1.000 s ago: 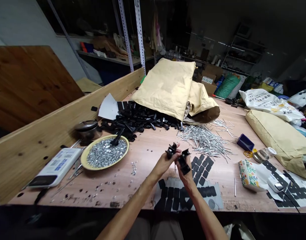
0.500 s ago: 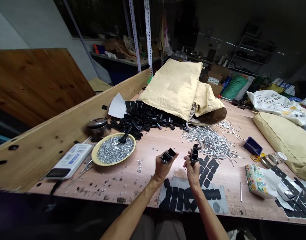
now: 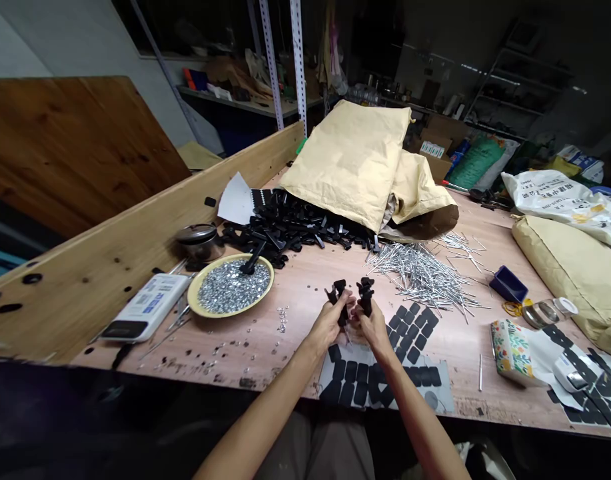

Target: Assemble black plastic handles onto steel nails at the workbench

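Note:
My left hand is shut on a black plastic bracket, and my right hand grips a similar black bracket. The two hands nearly touch above the wooden workbench. Just below them lies a backing sheet of black rubber pads, and a strip of the same pads sits to the right. Farther ahead are a heap of black plastic brackets and a scatter of steel nails. Parts of the held brackets are hidden by my fingers.
A yellow plate of small metal pieces and a steel pot stand left, beside a raised wooden side board. Tan paper sacks lie behind the heap. A floral box and a blue tray stand right.
My hands have come together from slightly apart, and each bracket now stands more upright. The view has shifted slightly, with the table contents sitting a little higher in the frame.

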The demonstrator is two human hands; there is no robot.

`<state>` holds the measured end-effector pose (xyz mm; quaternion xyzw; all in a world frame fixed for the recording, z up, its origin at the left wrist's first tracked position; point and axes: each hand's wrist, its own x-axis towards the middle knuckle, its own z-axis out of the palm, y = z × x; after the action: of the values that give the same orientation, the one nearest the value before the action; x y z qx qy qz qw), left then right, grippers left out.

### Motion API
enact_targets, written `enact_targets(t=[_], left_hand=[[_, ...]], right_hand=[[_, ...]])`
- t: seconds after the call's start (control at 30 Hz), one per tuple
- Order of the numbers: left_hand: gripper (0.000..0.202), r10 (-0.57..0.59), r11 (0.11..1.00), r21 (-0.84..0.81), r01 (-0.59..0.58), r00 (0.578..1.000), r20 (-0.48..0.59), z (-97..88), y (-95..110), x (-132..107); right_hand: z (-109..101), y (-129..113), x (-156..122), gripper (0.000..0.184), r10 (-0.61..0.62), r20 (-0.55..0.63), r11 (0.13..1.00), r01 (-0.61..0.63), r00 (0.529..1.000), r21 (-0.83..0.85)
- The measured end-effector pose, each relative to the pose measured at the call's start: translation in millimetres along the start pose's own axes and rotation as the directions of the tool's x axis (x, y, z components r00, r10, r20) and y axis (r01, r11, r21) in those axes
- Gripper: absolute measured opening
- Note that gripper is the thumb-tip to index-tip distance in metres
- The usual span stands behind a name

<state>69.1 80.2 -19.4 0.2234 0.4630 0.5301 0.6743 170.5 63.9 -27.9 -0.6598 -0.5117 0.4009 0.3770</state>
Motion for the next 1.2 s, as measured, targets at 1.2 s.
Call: enact_targets(t=[1.2], left_hand=[[0.026,-0.257,0.897,-0.370,0.240,0.967,0.004,-28.4,41,-70]], right_hand=[[-7,-30,-88,0.036,-0.306,0.061,0.930,0.312,0.950,-0.196]])
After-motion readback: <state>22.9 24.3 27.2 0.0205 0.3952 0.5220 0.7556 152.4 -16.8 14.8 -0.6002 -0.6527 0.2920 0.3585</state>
